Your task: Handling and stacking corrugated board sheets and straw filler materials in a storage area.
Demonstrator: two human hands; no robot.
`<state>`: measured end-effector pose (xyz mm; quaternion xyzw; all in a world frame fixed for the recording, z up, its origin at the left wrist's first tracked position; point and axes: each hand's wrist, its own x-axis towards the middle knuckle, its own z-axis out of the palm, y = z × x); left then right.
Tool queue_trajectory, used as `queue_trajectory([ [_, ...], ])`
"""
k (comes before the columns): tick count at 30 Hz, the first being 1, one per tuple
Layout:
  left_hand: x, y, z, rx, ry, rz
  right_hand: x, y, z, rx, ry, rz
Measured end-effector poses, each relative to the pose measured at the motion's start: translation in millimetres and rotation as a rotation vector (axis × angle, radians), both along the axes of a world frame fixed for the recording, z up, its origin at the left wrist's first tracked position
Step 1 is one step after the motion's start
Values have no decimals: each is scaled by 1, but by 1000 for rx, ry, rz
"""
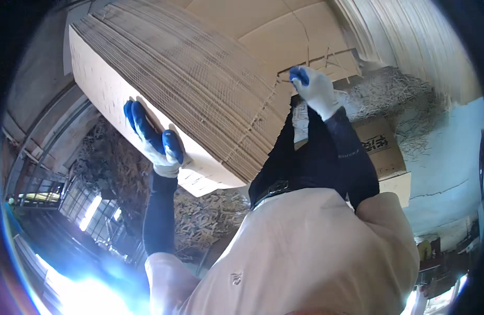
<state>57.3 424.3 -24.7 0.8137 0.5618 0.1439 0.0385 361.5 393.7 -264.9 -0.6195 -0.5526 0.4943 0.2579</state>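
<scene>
A large stack of cardboard sheets (179, 68) leans in front of me, its corrugated edges turned up. My left hand (153, 136), in a white glove with blue coated fingers, presses flat against the pale outer face of the stack, fingers extended. Over the stack's right end is my right hand (314, 90), in the same kind of glove. Its fingers are curled closed, and a thin tan sliver shows at their tips. What lies inside the grip is hidden. A ragged, torn line runs across the edges near that hand.
Loose cardboard strips (336, 65) lie beyond my right hand. Shredded scraps (394, 97) cover the floor at the right, with more scraps (210, 220) below the stack. A printed cardboard box (379, 144) stands by my right forearm. Another tall stack (415, 42) rises at the far right.
</scene>
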Motion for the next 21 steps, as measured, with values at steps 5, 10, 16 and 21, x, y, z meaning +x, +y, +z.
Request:
queue_trajectory([
  [5,9,0,3,27,-24,-6,20,-41,21,230,-216,143],
  [10,12,-4,9,15,-25,53,13,-9,64,-44,-15,-60],
  [16,8,7,19,-32,16,18,-46,56,10,-65,245,19],
  [21,0,5,13,27,-10,-9,-100,90,-10,103,87,35],
])
